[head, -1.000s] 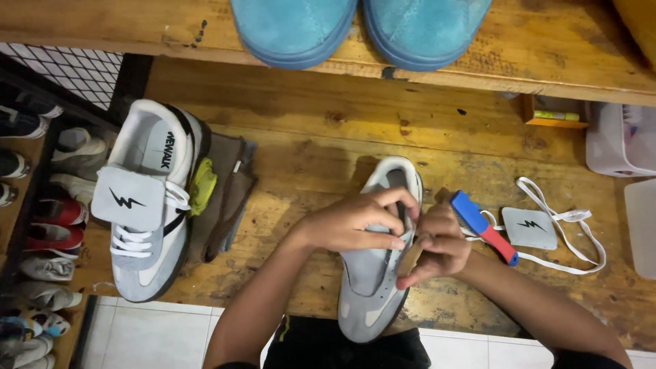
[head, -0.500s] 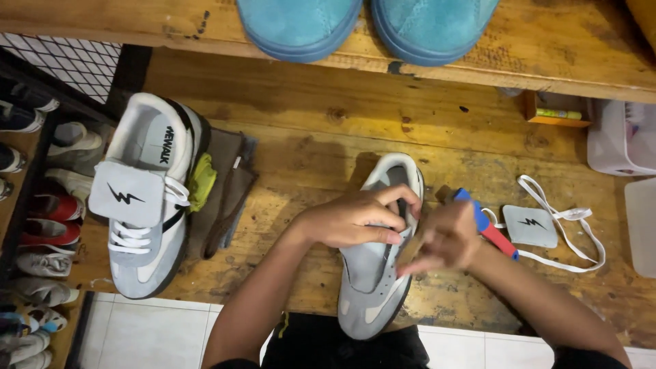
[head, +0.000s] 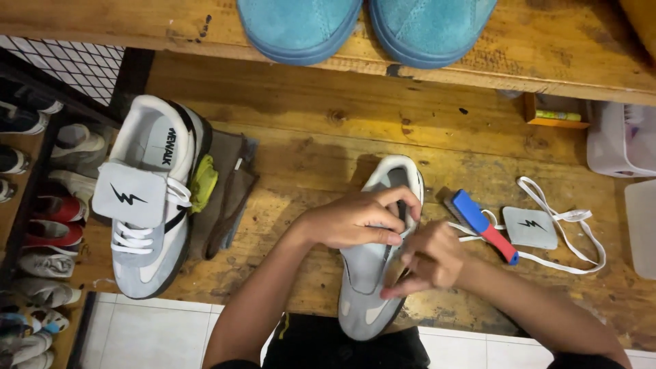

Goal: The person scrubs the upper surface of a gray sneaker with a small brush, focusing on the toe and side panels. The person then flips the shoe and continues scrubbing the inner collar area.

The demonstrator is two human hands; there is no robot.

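A grey and white unlaced sneaker (head: 369, 280) lies on the wooden bench (head: 307, 150) in front of me, heel away from me. My left hand (head: 355, 219) grips its opening near the heel. My right hand (head: 427, 260) holds a small brownish block, mostly hidden by my fingers, against the shoe's right side. The matching laced sneaker (head: 147, 198) stands at the left.
Folded brown cloths and a yellow-green rag (head: 202, 183) lie beside the left sneaker. A blue and red brush (head: 482, 224), a grey tongue flap (head: 531, 227) and white laces (head: 570, 232) lie to the right. Two teal shoes (head: 365, 24) sit on the shelf above. A shoe rack (head: 34, 225) stands at the left.
My right hand has slid along the shoe's right side toward me, from near the opening down toward the midfoot. My left hand keeps its grip.
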